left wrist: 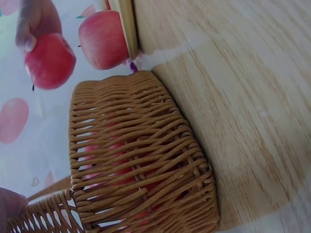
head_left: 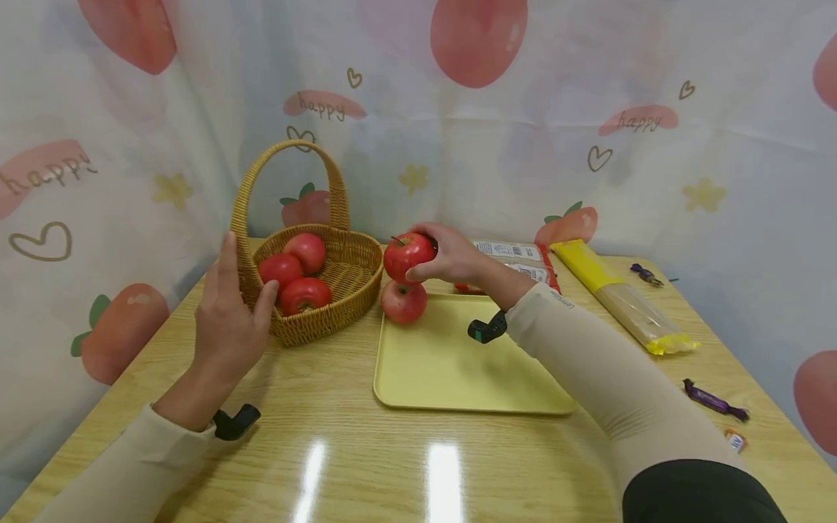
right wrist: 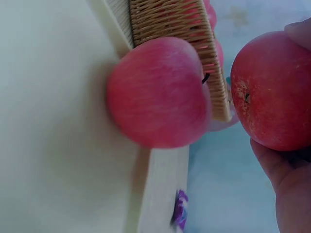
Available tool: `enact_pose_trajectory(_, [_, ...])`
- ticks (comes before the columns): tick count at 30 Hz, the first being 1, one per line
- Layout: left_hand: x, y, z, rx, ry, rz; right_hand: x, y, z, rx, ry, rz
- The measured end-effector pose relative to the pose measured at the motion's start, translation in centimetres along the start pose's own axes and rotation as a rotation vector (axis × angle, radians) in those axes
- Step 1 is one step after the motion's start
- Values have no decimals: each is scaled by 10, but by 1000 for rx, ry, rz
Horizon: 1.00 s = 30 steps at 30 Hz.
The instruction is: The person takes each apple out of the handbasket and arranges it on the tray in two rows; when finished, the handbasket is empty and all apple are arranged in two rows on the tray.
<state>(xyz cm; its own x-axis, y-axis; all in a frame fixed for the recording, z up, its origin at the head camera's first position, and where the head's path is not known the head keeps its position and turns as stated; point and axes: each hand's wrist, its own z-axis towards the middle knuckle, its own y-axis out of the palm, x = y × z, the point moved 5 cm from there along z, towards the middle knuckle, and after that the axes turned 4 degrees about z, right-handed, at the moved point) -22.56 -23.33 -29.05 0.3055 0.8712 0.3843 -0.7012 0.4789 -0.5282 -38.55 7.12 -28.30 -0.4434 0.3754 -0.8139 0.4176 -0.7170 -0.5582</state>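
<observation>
Apple (head_left: 407, 257) in right grip (head_left: 454, 254), held above tray (head_left: 464, 370).
Grip curls round it, apart from second apple (head_left: 403, 303) on tray's far-left corner; left grip (head_left: 229, 316) spread wide at basket (head_left: 330, 322). Cloth (head_left: 405, 58) behind reads "happy" repeatedly; packet (head_left: 513, 250) print too small to read.

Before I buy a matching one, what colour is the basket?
The basket is golden brown; the head view shows it best.

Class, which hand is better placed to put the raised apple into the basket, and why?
Probably the right hand: it grips the raised apple near the basket. The left hand, at the handle, holds no apple.
</observation>
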Motion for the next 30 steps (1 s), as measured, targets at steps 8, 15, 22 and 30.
enact_pose_trajectory(8, [0,-1,1,7,-2,-10,17,-10,-18,40,27,8])
enact_pose_trajectory(15, [-1,0,1,5,-3,-19,32,-17,-35,48,60,46])
enact_pose_trajectory(22, [-2,0,0,4,-6,-23,47,-22,-50,52,145,-23])
enact_pose_trajectory(30, [-2,-1,1,-6,-9,-25,64,-19,-60,61,183,-82])
